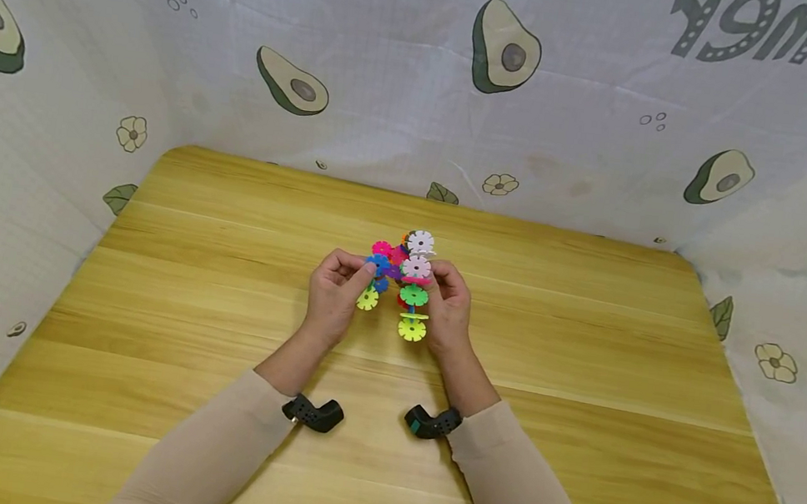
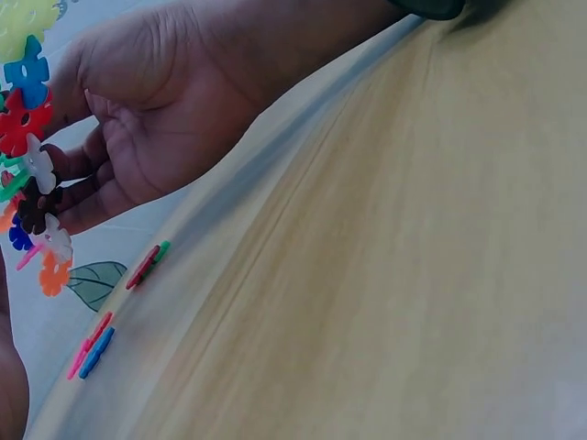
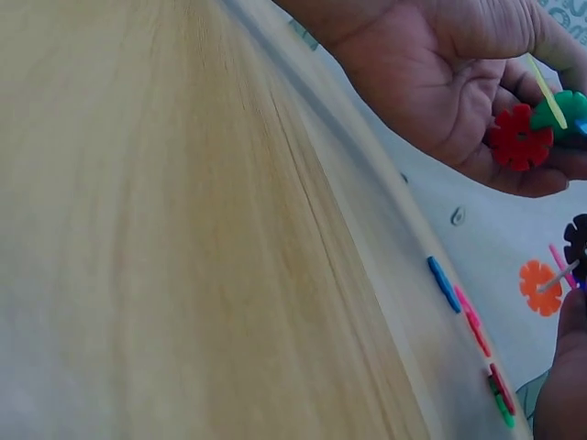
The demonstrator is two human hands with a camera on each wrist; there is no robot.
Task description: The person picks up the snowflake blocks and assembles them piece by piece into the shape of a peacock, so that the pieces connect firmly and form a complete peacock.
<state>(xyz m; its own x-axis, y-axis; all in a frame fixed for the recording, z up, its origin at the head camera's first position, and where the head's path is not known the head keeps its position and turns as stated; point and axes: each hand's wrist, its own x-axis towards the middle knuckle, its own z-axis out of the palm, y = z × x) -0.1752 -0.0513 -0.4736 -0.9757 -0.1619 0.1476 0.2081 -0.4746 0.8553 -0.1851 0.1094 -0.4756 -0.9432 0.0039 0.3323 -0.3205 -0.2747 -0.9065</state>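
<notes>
A model built of interlocking snowflake discs (image 1: 414,294) is held up over the table between both hands. On its left side, my left hand (image 1: 338,290) pinches a blue disc (image 1: 382,264), thumb on top. My right hand (image 1: 451,312) grips the right column of white, pink, green and yellow discs; its fingers are partly hidden behind them. In the left wrist view, the right palm (image 2: 165,110) faces the camera beside red, white and black discs. In the right wrist view, the left hand (image 3: 440,92) has a red disc (image 3: 521,137) and a green one at its fingers.
The wooden table (image 1: 588,350) reaches back to a hanging cloth (image 1: 402,16) printed with avocados. Several discs appear edge-on near the table's edge in the wrist views, among them a blue disc (image 3: 444,284). Black bands (image 1: 314,414) sit on both wrists.
</notes>
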